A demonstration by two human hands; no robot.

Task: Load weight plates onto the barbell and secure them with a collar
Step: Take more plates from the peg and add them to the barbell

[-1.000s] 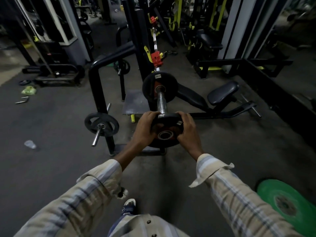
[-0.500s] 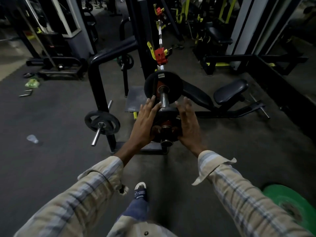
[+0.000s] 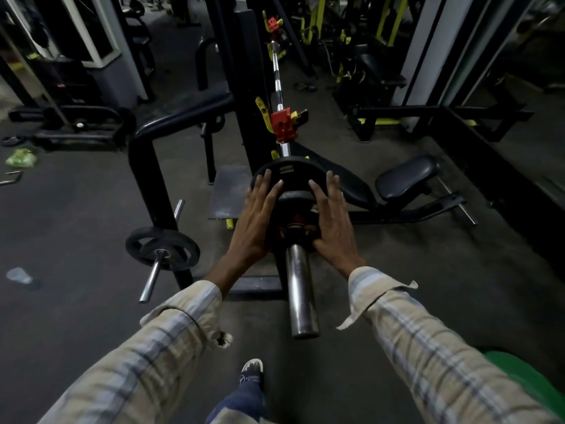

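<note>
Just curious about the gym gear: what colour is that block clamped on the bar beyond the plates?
Red, with yellow parts beside it: the block shows in the head view.

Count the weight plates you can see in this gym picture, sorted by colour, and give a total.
Black weight plates: 3, namely the large plate and the small plate in front of it on the barbell sleeve, plus one on the storage peg.
Green weight plates: 1, the green plate on the floor at lower right.
Total: 4

Bare sleeve end (image 3: 301, 295) open toward camera; stacked plates (image 3: 289, 179) blocking farther along, rack post (image 3: 153, 191) crowding left, bench (image 3: 406, 179) right.
</note>
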